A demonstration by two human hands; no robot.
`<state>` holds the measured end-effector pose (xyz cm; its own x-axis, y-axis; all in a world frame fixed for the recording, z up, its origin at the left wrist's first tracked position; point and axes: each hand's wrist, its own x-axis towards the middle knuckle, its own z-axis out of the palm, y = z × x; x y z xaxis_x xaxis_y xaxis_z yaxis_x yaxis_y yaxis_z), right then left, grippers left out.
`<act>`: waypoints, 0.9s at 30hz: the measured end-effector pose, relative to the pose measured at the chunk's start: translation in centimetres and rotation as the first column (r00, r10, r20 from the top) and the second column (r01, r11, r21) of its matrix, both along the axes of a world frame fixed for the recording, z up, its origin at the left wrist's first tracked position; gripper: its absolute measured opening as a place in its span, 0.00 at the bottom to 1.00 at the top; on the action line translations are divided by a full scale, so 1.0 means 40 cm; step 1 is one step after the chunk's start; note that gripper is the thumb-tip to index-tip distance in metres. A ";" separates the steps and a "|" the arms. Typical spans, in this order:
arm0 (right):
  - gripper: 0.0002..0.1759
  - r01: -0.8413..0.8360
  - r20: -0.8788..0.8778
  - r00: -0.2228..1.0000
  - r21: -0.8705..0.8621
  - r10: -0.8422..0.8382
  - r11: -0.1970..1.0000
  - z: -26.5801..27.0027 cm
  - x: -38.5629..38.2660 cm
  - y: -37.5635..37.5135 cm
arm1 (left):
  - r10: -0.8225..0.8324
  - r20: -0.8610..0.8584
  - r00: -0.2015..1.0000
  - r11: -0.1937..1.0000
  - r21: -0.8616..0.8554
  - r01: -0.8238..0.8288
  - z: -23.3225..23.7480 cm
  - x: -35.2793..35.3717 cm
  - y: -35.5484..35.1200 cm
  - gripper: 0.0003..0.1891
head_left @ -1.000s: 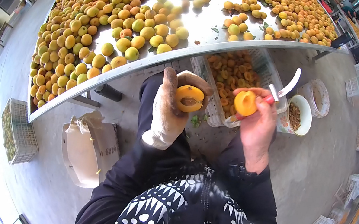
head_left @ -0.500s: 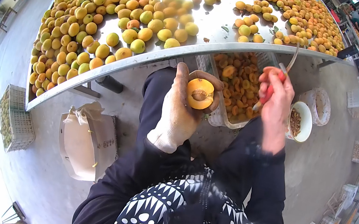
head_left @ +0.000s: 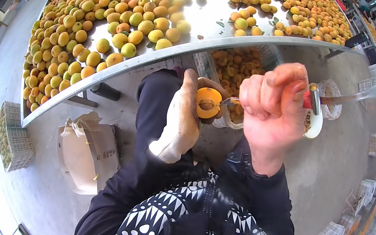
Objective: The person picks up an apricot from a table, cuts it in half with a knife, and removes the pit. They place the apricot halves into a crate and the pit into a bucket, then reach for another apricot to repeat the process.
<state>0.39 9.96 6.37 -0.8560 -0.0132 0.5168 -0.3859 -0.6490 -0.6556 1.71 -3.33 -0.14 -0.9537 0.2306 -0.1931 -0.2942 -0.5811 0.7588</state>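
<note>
My left hand, in a whitish work glove, is closed around an apricot half. Its cut face is turned up, with the brown pit still seated in the middle. My bare right hand grips a red-handled knife in a fist. A metal collar and a blade pointing right stick out on one side of the fist. From the other side a thin metal tip reaches to the right edge of the apricot half.
A metal-edged table heaped with whole apricots spans the front. Below it stands a crate of apricot halves. A white bowl and bucket are at right; a carton and crate at left.
My right hand has come left and nearer the camera, bringing the tool's thin tip to the apricot half. The blade has swung from pointing up to pointing right. My left hand keeps its hold.
</note>
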 end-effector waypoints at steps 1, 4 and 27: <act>0.15 0.001 0.001 1.000 0.000 -0.001 1.000 0.001 0.000 -0.005 | 0.004 0.031 1.000 1.000 -0.028 -0.003 0.007 0.003 0.004 0.34; 0.16 0.023 -0.002 1.000 0.051 -0.023 0.998 -0.001 0.002 -0.015 | 0.026 0.087 0.996 0.998 -0.057 -0.021 0.025 0.008 0.015 0.35; 0.12 0.192 0.080 0.978 -0.011 -0.190 0.981 -0.125 -0.040 -0.104 | 0.339 -0.145 0.930 0.840 -0.399 -0.368 -0.059 -0.018 0.028 0.34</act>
<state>-1.23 5.79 1.37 -0.8796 0.1635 0.4468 -0.4519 -0.5810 -0.6769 0.98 -2.23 -2.51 -0.9689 -0.2115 -0.1287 -0.0698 -0.2655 0.9616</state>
